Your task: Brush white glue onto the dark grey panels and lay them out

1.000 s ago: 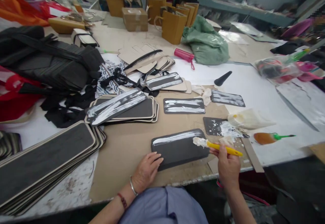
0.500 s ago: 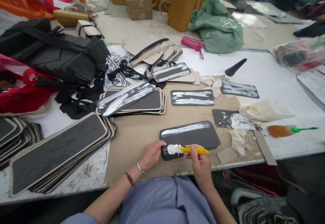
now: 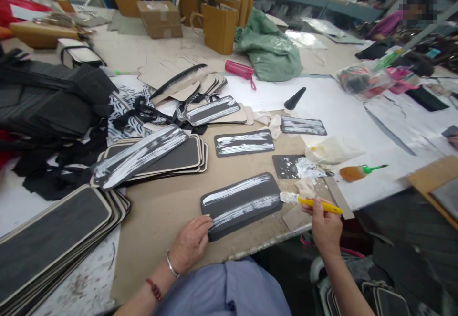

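A dark grey panel (image 3: 243, 201) with two white streaks along its length lies on brown board near the table's front edge. My left hand (image 3: 191, 239) presses its fingertips on the panel's left end, fingers together. In my right hand (image 3: 324, 220) is a yellow-handled brush (image 3: 325, 205), its white-coated bristles just at the panel's right end. Behind the brush is a small dark plate (image 3: 286, 167) smeared with white paste. Other white-streaked panels lie behind, one (image 3: 244, 143) in the middle and another (image 3: 139, 156) on a stack at left.
Stacked long panels (image 3: 53, 239) fill the left front. An orange glue bottle (image 3: 352, 173) lies at right, beside a whitish bag (image 3: 332, 150). A black cone-shaped object (image 3: 295, 99), pink bottle (image 3: 239, 69) and green bag (image 3: 272, 48) are farther back. A person in purple (image 3: 390, 24) is at the far right.
The brush in my right hand has swept from the panel's left end to its right end, leaving a second white streak. My left hand stays at the left end. The view has shifted right.
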Available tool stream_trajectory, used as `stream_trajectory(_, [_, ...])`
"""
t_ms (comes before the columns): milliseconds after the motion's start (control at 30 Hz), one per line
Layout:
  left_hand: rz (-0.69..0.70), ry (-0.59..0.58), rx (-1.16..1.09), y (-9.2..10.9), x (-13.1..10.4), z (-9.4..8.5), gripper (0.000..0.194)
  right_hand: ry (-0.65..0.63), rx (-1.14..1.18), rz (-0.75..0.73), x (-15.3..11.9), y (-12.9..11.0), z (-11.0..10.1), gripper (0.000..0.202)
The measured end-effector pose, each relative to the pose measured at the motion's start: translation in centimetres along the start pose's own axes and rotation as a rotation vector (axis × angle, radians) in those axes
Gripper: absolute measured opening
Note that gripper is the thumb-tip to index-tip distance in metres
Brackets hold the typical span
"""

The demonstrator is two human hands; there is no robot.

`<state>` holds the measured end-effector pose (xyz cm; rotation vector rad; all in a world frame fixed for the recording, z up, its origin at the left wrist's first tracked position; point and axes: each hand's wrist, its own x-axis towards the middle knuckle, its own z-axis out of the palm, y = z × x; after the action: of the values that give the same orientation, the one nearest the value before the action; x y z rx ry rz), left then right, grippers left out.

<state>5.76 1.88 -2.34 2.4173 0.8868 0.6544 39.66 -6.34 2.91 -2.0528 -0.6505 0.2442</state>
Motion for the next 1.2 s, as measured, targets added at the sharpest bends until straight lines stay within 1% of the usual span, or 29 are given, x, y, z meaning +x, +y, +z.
stream_trajectory(67, [-0.060,0.047,-0.046,0.4,-0.1,0.2,0.029,0.008,-0.085,-0.163,-0.3,-0.6,-0.2,0.036])
stream_trajectory(100, [-0.125,0.085,-0.078,0.6,-0.1,0.3,0.027,0.007,-0.138,-0.268,-0.5,-0.7,-0.2,0.032])
stream_trajectory(133, [-0.224,0.134,-0.111,0.8,-0.1,0.5,0.024,-0.001,-0.185,-0.384,-0.8,-0.8,0.0,0.029])
stream_trajectory(167, [-0.354,0.183,-0.146,1.0,0.0,0.7,0.021,-0.018,-0.223,-0.499,-1.1,-0.8,0.3,0.025])
stream_trajectory(233, [-0.658,0.243,-0.254,1.3,0.3,1.3,0.026,-0.072,-0.267,-0.700,-2.1,-0.4,1.2,0.019])
stream_trajectory(267, [-0.796,0.242,-0.333,1.4,0.5,1.5,0.032,-0.103,-0.279,-0.774,-2.9,-0.3,1.7,0.017])
stream_trajectory(300, [-0.907,0.225,-0.420,1.4,0.7,1.7,0.037,-0.131,-0.285,-0.824,-3.8,-0.2,2.1,0.017])
stream_trajectory(333, [-0.983,0.202,-0.501,1.5,1.0,1.9,0.041,-0.159,-0.287,-0.854,-4.8,-0.3,2.5,0.018])
stream_trajectory(367, [-1.028,0.182,-0.563,1.5,1.2,2.0,0.043,-0.191,-0.277,-0.869,-5.8,-0.5,2.8,0.021])
stream_trajectory(400, [-1.048,0.172,-0.597,1.5,1.4,2.1,0.043,-0.235,-0.255,-0.876,-6.8,-0.8,3.0,0.024])
stream_trajectory(467, [-1.047,0.168,-0.591,1.5,1.6,1.9,0.041,-0.343,-0.182,-0.874,-8.2,-1.8,3.2,0.030])
stream_trajectory(533, [-1.017,0.159,-0.545,1.5,1.6,1.7,0.035,-0.406,-0.116,-0.864,-8.0,-2.6,3.1,0.032])
stream_trajectory(567, [-0.996,0.155,-0.515,1.5,1.6,1.5,0.033,-0.393,-0.099,-0.861,-7.2,-2.8,3.2,0.032])
stream_trajectory(667, [-0.939,0.168,-0.430,1.7,1.7,1.3,0.028,-0.234,-0.132,-0.864,-3.7,-2.3,3.8,0.026])
stream_trajectory(733, [-0.920,0.182,-0.409,1.8,1.7,1.3,0.028,-0.167,-0.190,-0.875,-2.1,-1.7,4.6,0.023])
stream_trajectory(767, [-0.919,0.187,-0.411,1.8,1.8,1.3,0.029,-0.169,-0.215,-0.882,-2.0,-1.4,5.0,0.022])
stream_trajectory(800, [-0.921,0.190,-0.421,1.8,1.8,1.4,0.030,-0.199,-0.231,-0.895,-2.3,-1.2,5.3,0.023])
stream_trajectory(900, [-0.947,0.184,-0.478,1.5,1.7,1.6,0.033,-0.385,-0.196,-0.949,-4.1,-1.3,5.7,0.028])
stream_trajectory(967, [-0.972,0.173,-0.529,1.3,1.6,1.7,0.035,-0.455,-0.135,-0.959,-4.5,-1.5,5.5,0.031])
stream_trajectory(1000, [-0.982,0.168,-0.554,1.2,1.5,1.7,0.035,-0.445,-0.116,-0.943,-4.2,-1.6,5.5,0.031])
stream_trajectory(1100, [-0.997,0.174,-0.595,1.3,1.5,1.7,0.037,-0.320,-0.139,-0.864,-2.2,-1.7,5.8,0.027])
stream_trajectory(1133, [-0.999,0.179,-0.600,1.3,1.6,1.7,0.038,-0.300,-0.158,-0.851,-1.7,-1.8,6.0,0.025])
stream_trajectory(1200, [-1.003,0.182,-0.606,1.4,1.6,1.7,0.040,-0.334,-0.168,-0.871,-2.0,-2.1,6.5,0.024])
